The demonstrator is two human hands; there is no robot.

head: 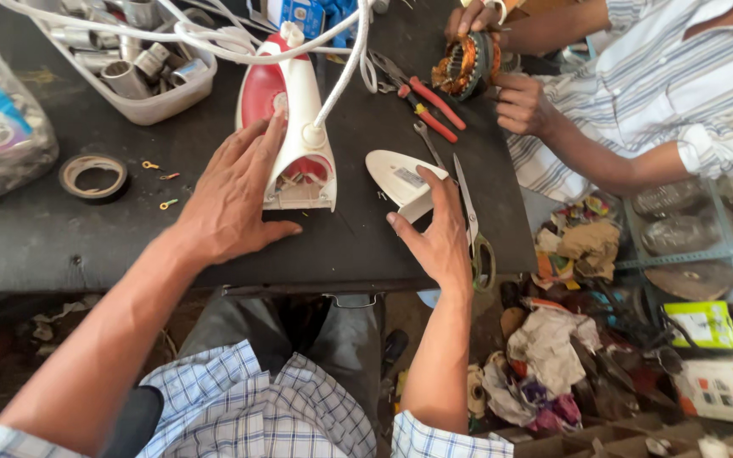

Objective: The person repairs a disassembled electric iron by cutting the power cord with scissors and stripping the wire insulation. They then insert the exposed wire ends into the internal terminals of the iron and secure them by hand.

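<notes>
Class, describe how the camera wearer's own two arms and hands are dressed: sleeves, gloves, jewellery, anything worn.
Both hands, left hand and right hand, are bare: no gloves, and no rings or watch show. The forearms are uncovered. Short sleeves of a blue-and-white checked shirt end near the elbows on both arms.

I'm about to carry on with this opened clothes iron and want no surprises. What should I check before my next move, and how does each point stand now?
1. Left hand steadies the red and white iron: ok, it rests flat against the iron's side.
2. Right hand has the white cover piece: ok, fingers touch it.
3. Iron's rear end open: ok, wiring shows.
4. White cord unplugged: cannot tell, its end runs out of view.
5. Scissors away from right hand: not ok, they lie right beside it.
6. Co-worker's hands apart: ok, busy with a copper-wound motor part.
</notes>
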